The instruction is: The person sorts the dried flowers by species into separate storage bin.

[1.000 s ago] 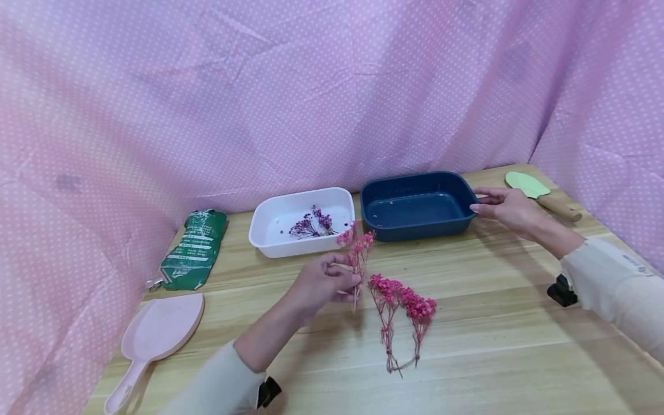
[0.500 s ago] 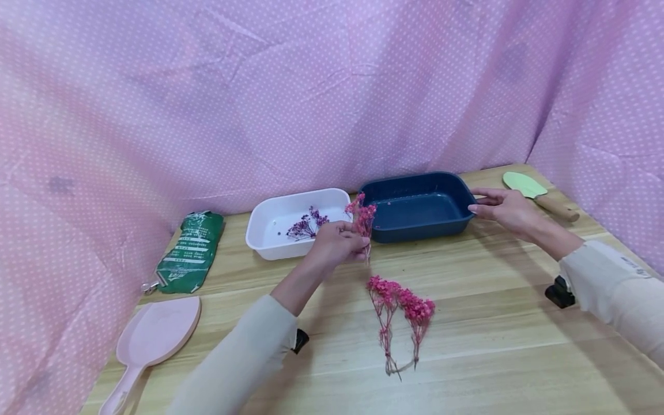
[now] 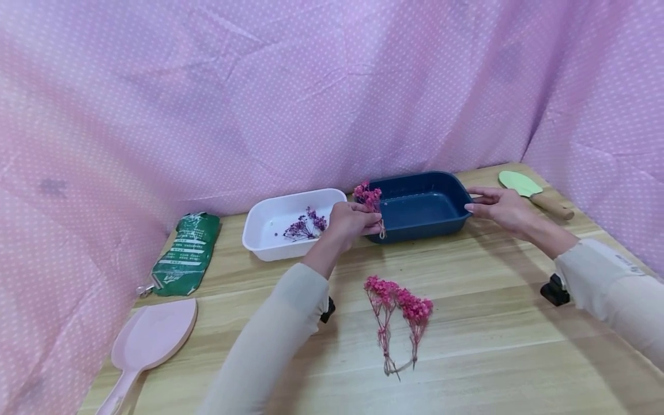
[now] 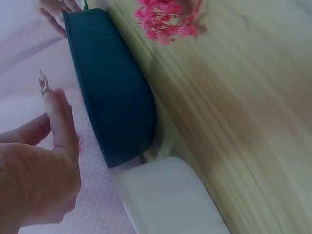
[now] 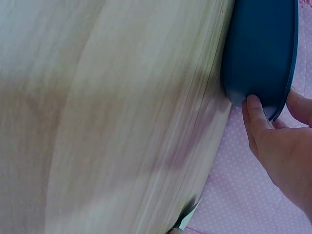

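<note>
My left hand pinches a small tied bunch of pink dried flowers by its stems. It holds the bunch over the left end of a dark blue rectangular tray; in the left wrist view the fingers hide most of the bunch. My right hand grips the tray's right end, thumb near the rim and fingertips on the outer wall in the right wrist view. Two more pink bunches lie on the table in front. A white tray with purple dried flowers stands left of the blue one.
At the left lie a green packet with a metal clip and a pink dustpan-shaped scoop. A light green trowel with a wooden handle rests behind my right hand. Pink dotted cloth hangs right behind the trays.
My left hand has carried the pink bunch up and to the right, from above the table to the blue tray's left end. The right hand stays on the tray.
</note>
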Motion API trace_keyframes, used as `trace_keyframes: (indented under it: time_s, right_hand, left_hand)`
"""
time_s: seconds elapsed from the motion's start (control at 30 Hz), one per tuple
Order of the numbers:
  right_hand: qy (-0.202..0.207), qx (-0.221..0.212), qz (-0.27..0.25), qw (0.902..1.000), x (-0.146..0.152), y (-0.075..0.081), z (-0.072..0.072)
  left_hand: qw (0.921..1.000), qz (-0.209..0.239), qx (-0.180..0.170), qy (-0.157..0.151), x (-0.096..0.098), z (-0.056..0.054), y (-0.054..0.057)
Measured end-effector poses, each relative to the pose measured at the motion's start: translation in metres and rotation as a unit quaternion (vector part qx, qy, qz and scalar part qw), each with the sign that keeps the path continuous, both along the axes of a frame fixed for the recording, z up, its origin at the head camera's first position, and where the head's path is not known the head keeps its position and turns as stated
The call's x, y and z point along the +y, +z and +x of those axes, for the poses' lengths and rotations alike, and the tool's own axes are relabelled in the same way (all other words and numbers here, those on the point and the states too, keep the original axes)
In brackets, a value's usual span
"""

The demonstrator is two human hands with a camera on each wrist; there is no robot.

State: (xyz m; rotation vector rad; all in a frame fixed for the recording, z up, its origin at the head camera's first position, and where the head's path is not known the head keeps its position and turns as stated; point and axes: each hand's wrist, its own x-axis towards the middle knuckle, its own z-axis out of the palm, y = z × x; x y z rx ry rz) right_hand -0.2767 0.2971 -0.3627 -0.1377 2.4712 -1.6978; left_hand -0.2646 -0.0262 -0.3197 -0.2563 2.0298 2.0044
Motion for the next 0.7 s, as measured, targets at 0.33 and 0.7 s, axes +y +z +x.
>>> trace_keyframes:
  time_s: [0.33,0.7]
  right_hand:
    - [-0.007,0.002,0.027,0.9996,-0.002,0.0,0.001]
    - [-0.01,0.002,0.034,0.9994,0.0,0.0,0.002]
  left_hand:
    - [0.996,0.074,0.006,0.051,0.009,-0.016,-0.011]
    - [0.9946,0.102,0.008,0.019,-0.005,0.002,-0.01]
